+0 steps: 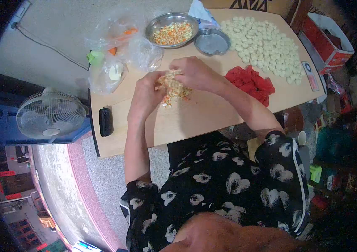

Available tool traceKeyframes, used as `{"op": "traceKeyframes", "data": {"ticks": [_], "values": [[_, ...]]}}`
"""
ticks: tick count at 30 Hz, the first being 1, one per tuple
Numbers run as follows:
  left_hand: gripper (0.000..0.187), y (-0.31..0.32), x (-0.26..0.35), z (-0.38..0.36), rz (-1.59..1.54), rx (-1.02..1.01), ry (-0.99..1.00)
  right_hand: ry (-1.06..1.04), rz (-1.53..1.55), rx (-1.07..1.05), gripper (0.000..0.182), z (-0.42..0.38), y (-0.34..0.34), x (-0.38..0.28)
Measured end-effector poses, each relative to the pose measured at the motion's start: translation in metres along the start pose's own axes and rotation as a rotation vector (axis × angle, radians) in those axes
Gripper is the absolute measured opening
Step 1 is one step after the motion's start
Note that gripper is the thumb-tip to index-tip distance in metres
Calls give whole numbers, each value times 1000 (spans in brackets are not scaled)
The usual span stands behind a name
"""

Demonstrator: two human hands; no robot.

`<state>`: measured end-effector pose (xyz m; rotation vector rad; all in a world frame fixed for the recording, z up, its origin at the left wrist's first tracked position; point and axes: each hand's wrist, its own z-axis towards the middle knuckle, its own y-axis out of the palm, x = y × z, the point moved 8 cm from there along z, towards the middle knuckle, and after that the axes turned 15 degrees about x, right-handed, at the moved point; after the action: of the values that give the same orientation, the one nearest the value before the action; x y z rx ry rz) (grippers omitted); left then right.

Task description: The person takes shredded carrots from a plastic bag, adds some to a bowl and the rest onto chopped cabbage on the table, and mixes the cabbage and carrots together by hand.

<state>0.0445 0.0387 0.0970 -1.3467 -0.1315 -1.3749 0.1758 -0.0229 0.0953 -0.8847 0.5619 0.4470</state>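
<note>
My left hand [145, 93] and my right hand [194, 74] meet over the near middle of the wooden table [216, 110]. Between them, the curled fingers of both hands grip a pale, crumbly clump [171, 80] flecked with orange. Directly below lies a small pile of chopped vegetables [171, 101], white and orange bits loose on the tabletop. Behind my hands stands a steel bowl [148, 32] holding similar diced pieces [173, 33]. A grey metal dish [212, 42] sits right of it. My fingertips are partly hidden by the clump.
Many small pale dough-like pieces [266, 48] cover the back right. Red mesh [250, 83] lies near my right forearm. Clear plastic bags [145, 52] with vegetables fill the back left. A black case [105, 122] rests at the left edge, beside a fan [52, 113].
</note>
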Motion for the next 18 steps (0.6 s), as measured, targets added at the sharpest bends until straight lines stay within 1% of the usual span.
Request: {"op": "traceKeyframes", "data": {"ticks": [1,3,4,6,8,10,12,13,15,16,18], "values": [[40,-3,-1,-5,15,2,12,-12,-29,29,25,-8,0,11],[42,-10,-5,-19,46,6,33,2,-148,-6,22,-33,3,43],[42,-13,-11,-27,48,13,14,7,-208,-22,21,-41,3,50],[41,-13,-27,-40,50,28,-26,39,-177,-50,17,-57,4,53],[41,-5,-37,-43,30,52,9,92,-112,-99,15,-63,10,51],[40,-2,-29,-42,33,65,48,161,-11,-170,18,-59,26,41],[39,-2,-13,-38,63,73,96,176,104,-28,20,-48,14,25],[37,-5,-10,-36,113,54,58,183,162,41,22,-43,8,20],[34,-11,-6,-35,212,20,-18,150,43,146,29,-38,2,40],[31,-12,-3,-35,198,59,46,132,-16,198,33,-39,0,52],[25,-18,7,-36,177,145,170,45,-30,192,30,-45,13,61]]}}
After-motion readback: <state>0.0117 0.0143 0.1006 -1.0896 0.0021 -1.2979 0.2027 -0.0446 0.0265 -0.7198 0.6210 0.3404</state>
